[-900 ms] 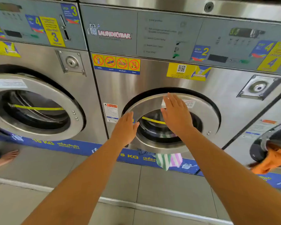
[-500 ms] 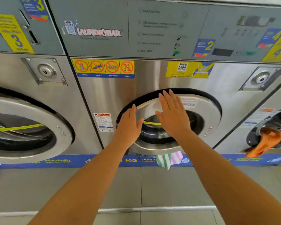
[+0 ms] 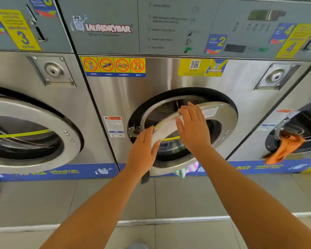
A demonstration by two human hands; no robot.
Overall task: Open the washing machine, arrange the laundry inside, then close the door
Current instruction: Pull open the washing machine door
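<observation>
A person is facing a stainless-steel washing machine (image 3: 126,97) with a brushed, reflective front panel. Its round door (image 3: 221,123), a polished metal ring around a dark glass porthole, is standing partly ajar, its left edge lifted clear of the black rubber gasket (image 3: 183,92). In the gap above the fingers, the perforated metal drum (image 3: 156,115) is showing.

The left hand (image 3: 142,151) is lying with fingers extended and close together, the fingertips reaching the door's left rim and the thumb pressing its face; whether the fingers are curling behind the edge cannot be told with certainty. The right hand (image 3: 192,126) is resting flat and spread on the door's upper-left face, fingertips hooking slightly over the top rim, grasping nothing else.

Below both wrists, a striped cloth (image 3: 186,169) in green, white and pink is hanging limply from under the door's lower edge. A crumpled orange fabric (image 3: 284,150) is spilling from the neighbouring machine, well to the right of the right hand.
</observation>
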